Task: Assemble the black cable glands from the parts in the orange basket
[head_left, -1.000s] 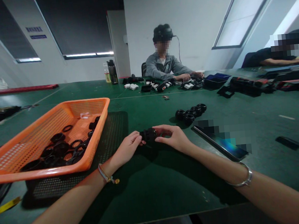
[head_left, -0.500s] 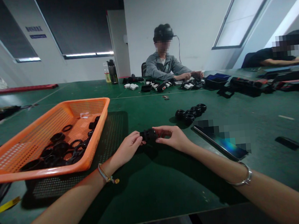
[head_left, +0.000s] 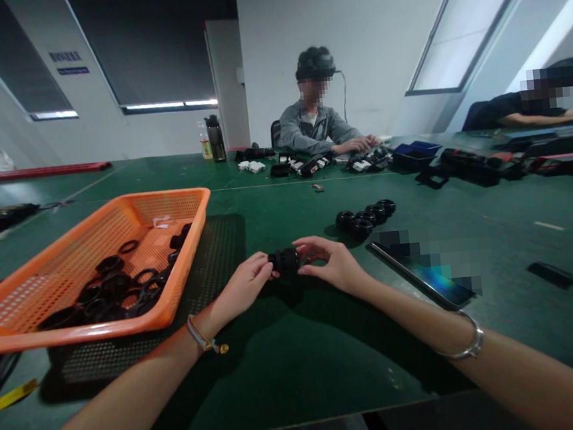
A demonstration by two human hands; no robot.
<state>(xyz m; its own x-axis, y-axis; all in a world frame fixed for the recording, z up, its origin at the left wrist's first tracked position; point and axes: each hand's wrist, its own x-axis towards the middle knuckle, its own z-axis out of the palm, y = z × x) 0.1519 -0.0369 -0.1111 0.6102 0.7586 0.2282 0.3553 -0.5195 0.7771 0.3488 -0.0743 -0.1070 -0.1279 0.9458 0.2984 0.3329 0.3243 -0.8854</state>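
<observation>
A small black cylindrical part point(head_left: 284, 261) is held between both my hands just above the green table point(head_left: 299, 361). My left hand point(head_left: 242, 284) pinches its left end with closed fingers. My right hand point(head_left: 331, 262) grips its right end, fingers curled over it. An orange mesh basket point(head_left: 70, 261) with several black rings and caps stands to the left. A cluster of several black round parts point(head_left: 365, 217) lies on the table beyond my right hand.
A phone point(head_left: 422, 273) lies right of my right hand, and a small black flat piece point(head_left: 552, 274) further right. A person in grey point(head_left: 315, 127) sits opposite among black and white parts; another person point(head_left: 528, 110) sits far right. Bottles point(head_left: 212, 140) stand at the back.
My right hand's fingers have shifted slightly over the black part, as if turning it. My left hand and the part stay in place. The person opposite moved their hands a little.
</observation>
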